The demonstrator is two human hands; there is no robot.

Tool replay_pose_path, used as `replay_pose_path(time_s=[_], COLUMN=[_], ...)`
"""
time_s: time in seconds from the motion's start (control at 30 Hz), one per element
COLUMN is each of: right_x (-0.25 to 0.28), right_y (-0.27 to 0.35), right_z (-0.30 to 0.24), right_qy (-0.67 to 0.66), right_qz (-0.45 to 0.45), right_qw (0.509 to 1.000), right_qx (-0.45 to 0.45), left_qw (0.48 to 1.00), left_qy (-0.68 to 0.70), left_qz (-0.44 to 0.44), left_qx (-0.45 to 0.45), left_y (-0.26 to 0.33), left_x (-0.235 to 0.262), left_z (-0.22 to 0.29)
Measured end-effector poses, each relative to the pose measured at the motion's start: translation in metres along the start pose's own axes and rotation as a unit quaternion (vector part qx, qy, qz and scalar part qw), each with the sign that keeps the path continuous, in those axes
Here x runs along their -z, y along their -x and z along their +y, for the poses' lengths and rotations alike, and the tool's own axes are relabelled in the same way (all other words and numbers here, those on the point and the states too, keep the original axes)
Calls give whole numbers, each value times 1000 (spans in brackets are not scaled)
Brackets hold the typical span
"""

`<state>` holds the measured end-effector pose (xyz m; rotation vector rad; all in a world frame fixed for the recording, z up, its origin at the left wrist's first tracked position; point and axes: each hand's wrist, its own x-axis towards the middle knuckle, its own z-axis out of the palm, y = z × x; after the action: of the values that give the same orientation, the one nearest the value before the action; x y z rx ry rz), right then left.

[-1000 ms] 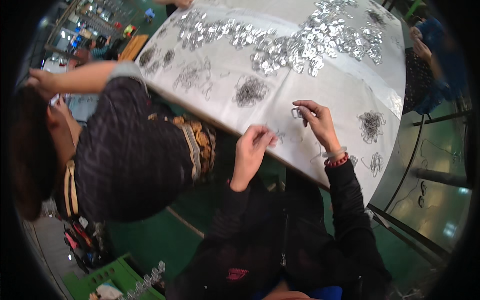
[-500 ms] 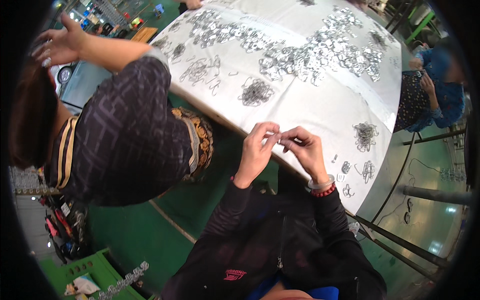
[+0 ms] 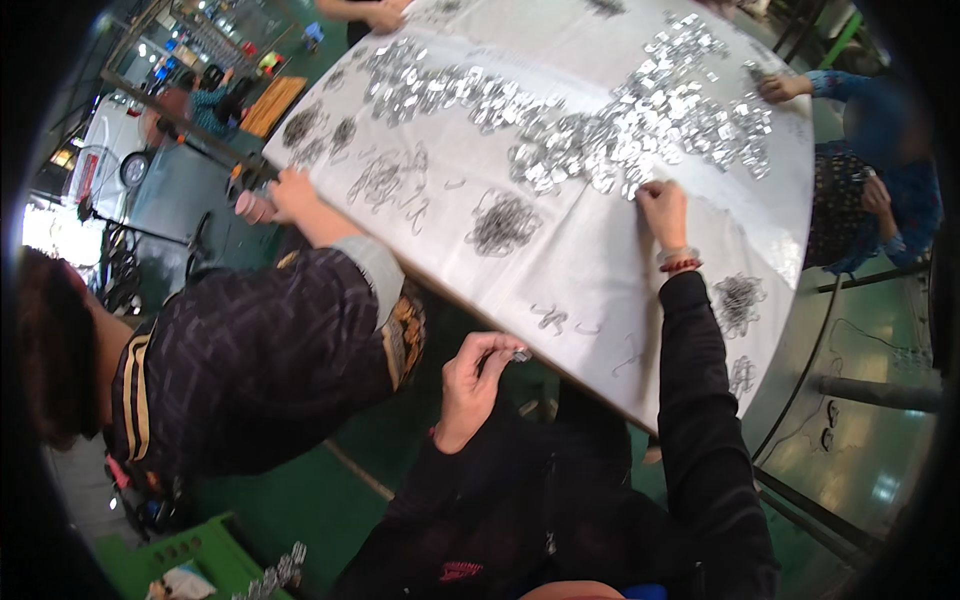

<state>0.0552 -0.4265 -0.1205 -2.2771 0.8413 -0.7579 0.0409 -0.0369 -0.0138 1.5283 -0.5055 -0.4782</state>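
My left hand (image 3: 470, 388) is closed at the table's near edge, pinching a few small silvery metal pieces (image 3: 520, 355) between thumb and fingers. Stretched out over the white-covered table (image 3: 590, 250), my right hand (image 3: 664, 215) has its fingertips pressed together at the near edge of a wide spread of flat, shiny metal pieces (image 3: 600, 130). Whether it grips one of them is hard to see. Several loose bent wire hooks (image 3: 550, 318) lie between my hands. A tangled heap of wire hooks (image 3: 503, 223) sits farther left, another wire heap (image 3: 738, 303) to the right.
At my left a person in a dark patterned top (image 3: 250, 350) rests an arm on the table edge, close to me. Across on the right a person in blue (image 3: 880, 190) reaches onto the table. Another person's hand (image 3: 385, 15) is at the far left corner. A green crate (image 3: 190, 555) stands lower left.
My hands have parted: the right reached forward to the metal pieces, the left drew back left. The neighbour's raised arm came down to the table. The person in blue stretched a hand onto the table.
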Motion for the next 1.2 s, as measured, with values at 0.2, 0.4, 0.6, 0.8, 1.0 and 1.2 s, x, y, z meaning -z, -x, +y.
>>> replay_pose_path(time_s=[0.2,0.4,0.6,0.8,1.0,1.2], right_x=[11,52,67,53,46,47], right_y=[58,179,204,213,208,204], right_z=[-65,-167,-196,-197,-197,-194], right_qy=[-197,-456,-481,-546,-606,-608], right_qz=[-93,-213,-191,-155,-171,-204], right_qw=[974,849,839,801,738,736], right_qx=[-69,-162,-165,-190,-242,-216], left_qw=[997,981,977,975,982,877], left_qy=[-64,-149,-154,-180,-114,-421], left_qz=[10,-4,-23,-6,53,36], left_qx=[-46,-127,-147,-129,-143,-229], left_y=[0,-6,6,14,-12,-119], left_x=[-3,-9,-12,-6,14,44], left_z=[-12,-7,-5,-16,-24,-59])
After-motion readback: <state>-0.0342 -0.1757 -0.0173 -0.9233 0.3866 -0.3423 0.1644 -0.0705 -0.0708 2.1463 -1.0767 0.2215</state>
